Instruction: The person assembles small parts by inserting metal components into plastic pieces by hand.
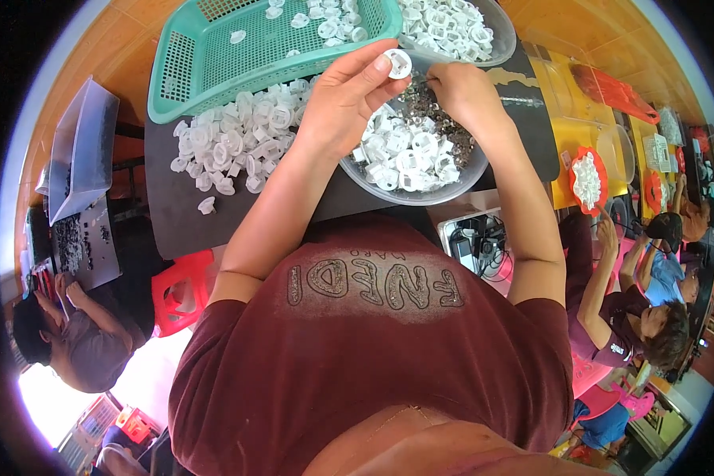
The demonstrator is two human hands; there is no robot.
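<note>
My left hand [347, 99] pinches a small white plastic ring part [398, 63] between thumb and fingertips, above a clear bowl [462, 181]. The bowl holds several white ring parts [408, 155] and small dark metal pieces [424, 99]. My right hand [466, 94] is closed over the dark metal pieces at the bowl's far side, fingertips close to the held ring; what it grips is too small to make out.
A loose heap of white parts [234, 143] lies on the dark table [166, 214]. A teal basket [214, 63] and a second clear bowl [496, 36] of parts stand behind. Other people sit at left [71, 333] and right [650, 317]. A red stool [181, 292] stands below.
</note>
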